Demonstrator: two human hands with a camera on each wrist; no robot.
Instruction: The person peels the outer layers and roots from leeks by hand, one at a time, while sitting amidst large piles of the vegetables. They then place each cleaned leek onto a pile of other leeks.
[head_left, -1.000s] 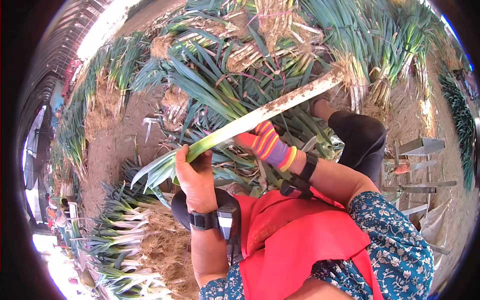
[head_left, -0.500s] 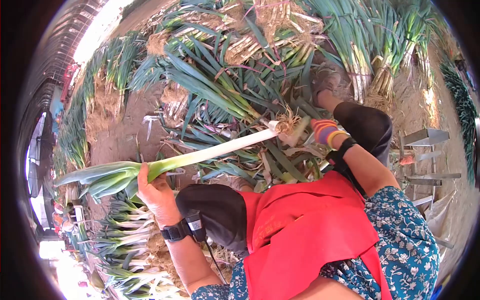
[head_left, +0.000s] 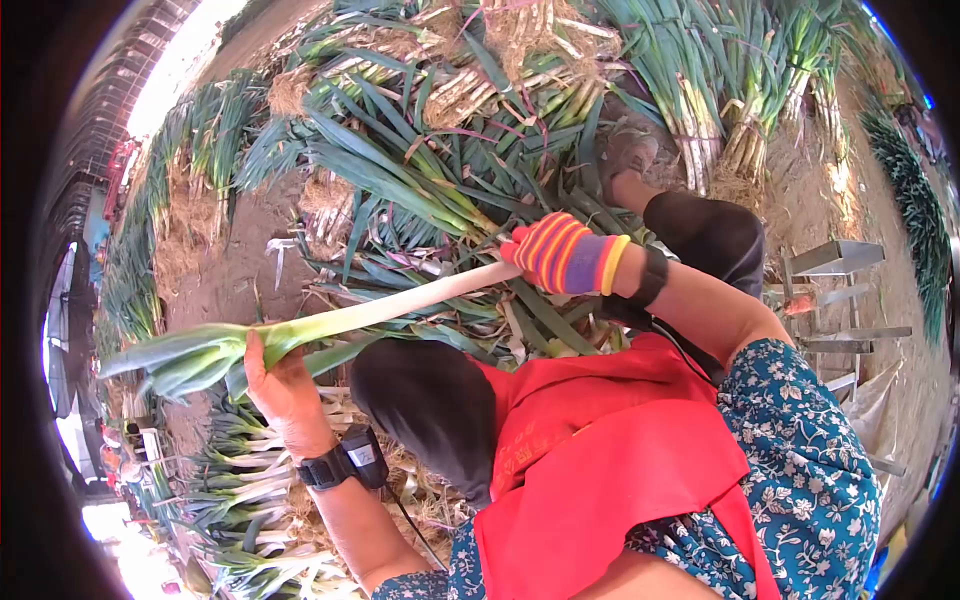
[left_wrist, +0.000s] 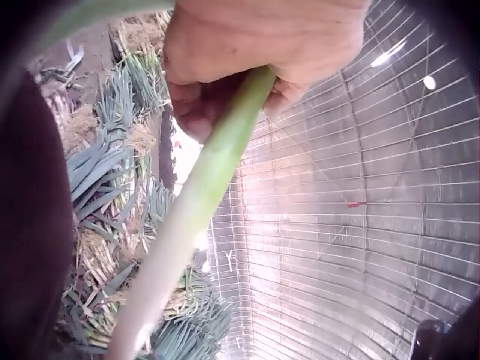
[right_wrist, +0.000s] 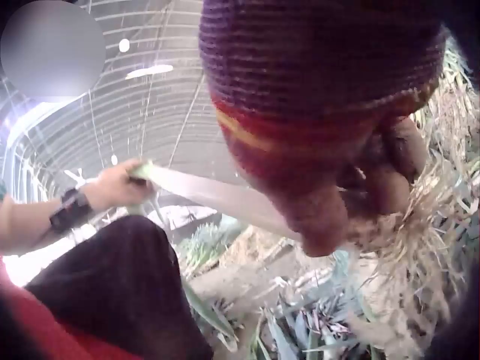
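One long leek (head_left: 400,302) lies slantwise between the hands, its white shaft up to the right and green leaves down to the left. My bare left hand (head_left: 285,392) grips it where the leaves begin; in the left wrist view the fingers of that hand (left_wrist: 262,37) curl round the green part of the leek (left_wrist: 217,161). My right hand (head_left: 563,252), in a striped glove, holds the root end. The right wrist view shows its fingers (right_wrist: 322,221) curled at the shaft, with stringy roots (right_wrist: 409,255) beside them.
Loose leeks and leaves (head_left: 440,180) cover the ground ahead. Tied bundles (head_left: 690,100) stand at the upper right, and a row of leeks (head_left: 250,480) lies at the lower left. Metal frames (head_left: 838,258) stand on the right. The person's knees are close below the leek.
The leek has shifted to the left with my left hand, and its dirty outer layer no longer shows. My right hand moved off the root end, then came back onto it.
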